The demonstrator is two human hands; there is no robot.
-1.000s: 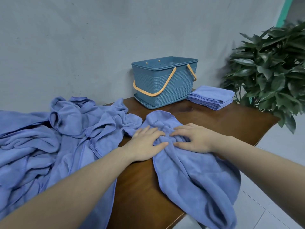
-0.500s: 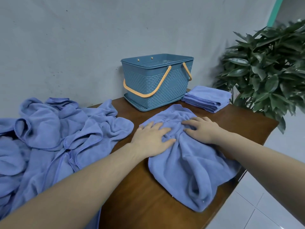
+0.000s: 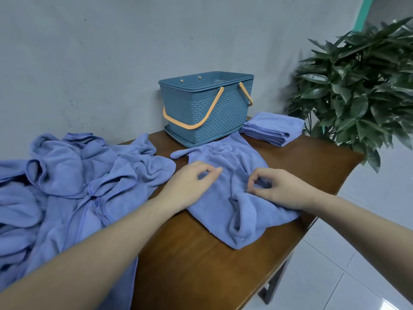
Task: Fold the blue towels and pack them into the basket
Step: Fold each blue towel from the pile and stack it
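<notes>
The rumpled towel [image 3: 225, 175] lies on the table [image 3: 201, 265] directly under both hands, its length running from the basket [image 3: 207, 108] toward the person, with the left hand [image 3: 192, 184] and right hand [image 3: 279, 189] curled, seemingly pinching its cloth.

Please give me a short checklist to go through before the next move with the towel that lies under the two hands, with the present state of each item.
1. Towel lies flat for folding: not ok, it is bunched and wrinkled.
2. Towel fully on the table: cannot tell, its right side lies at the table's edge.
3. Left hand and right hand have a firm hold: cannot tell, the fingers are curled over the cloth.
4. Basket open and ready: ok, upright, handles down; its inside is mostly hidden.
5. Folded stack out of the way: ok, beside the basket.
6. Unfolded pile apart from this towel: ok, a gap shows.
</notes>
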